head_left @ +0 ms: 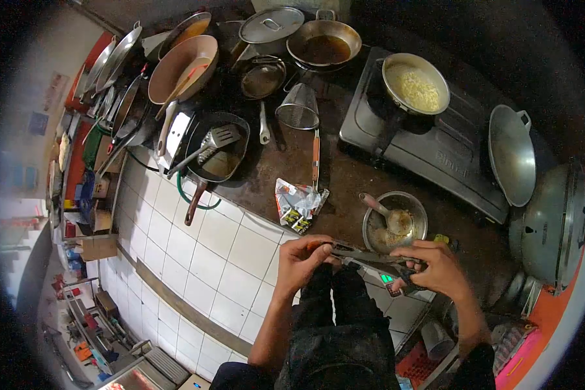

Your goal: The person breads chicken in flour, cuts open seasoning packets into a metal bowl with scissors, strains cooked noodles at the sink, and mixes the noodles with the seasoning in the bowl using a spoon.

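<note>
My right hand (435, 266) is closed around the dark handle of what look like metal scissors (374, 257), whose blades extend leftward to my other hand. With fingers pinched, my left hand (302, 263) holds a small red-orange item (315, 246), too small and covered to name. Just beyond the scissors sits a steel bowl (422, 224) with a pink-handled ladle (398, 223) and some brownish seasoning in it. A crumpled, torn packet (296, 205) lies at the counter edge, left of the bowl.
On the gas stove (429, 153) stands a pot (387, 71) of pale noodles in liquid. A wok (510, 156) leans at its right. Pans, a strainer (299, 107) and a square pan with a spatula (221, 135) crowd the counter (266, 169). Below is white tiled floor (208, 260).
</note>
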`<state>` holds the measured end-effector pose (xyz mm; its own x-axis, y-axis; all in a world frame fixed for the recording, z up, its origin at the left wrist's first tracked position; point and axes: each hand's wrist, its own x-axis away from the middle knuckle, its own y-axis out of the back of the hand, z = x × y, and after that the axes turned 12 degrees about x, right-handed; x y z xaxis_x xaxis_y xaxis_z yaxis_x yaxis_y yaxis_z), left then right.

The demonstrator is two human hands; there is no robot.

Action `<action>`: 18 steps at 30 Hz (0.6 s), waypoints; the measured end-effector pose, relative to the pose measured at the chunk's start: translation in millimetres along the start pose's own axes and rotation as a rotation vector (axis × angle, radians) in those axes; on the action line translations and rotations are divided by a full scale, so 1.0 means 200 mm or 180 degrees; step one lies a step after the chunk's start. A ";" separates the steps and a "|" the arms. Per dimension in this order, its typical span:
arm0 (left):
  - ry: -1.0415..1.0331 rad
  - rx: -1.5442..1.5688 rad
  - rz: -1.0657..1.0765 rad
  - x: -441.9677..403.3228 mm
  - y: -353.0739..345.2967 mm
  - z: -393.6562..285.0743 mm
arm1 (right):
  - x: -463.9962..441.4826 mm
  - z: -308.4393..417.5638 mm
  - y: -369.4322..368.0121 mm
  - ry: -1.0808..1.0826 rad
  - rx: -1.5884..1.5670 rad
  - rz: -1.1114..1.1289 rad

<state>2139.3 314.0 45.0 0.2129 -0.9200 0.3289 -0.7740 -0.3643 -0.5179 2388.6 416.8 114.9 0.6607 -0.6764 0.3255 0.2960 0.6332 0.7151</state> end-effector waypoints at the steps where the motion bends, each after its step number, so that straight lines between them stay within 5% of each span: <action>1: 0.0061 0.0025 0.0043 0.00 -0.01 -0.01 | 0.00 -0.01 0.01 -0.0007 -0.0062 0.0076; 18: 0.0034 -0.0058 -0.0066 0.02 -0.06 0.03 | 0.05 -0.02 0.05 -0.0116 -0.0026 0.0192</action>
<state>2152.3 314.0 47.2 0.2227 -0.9106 0.3481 -0.7803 -0.3806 -0.4964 2400.0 418.5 123.7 0.6521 -0.6500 0.3901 0.2620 0.6762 0.6886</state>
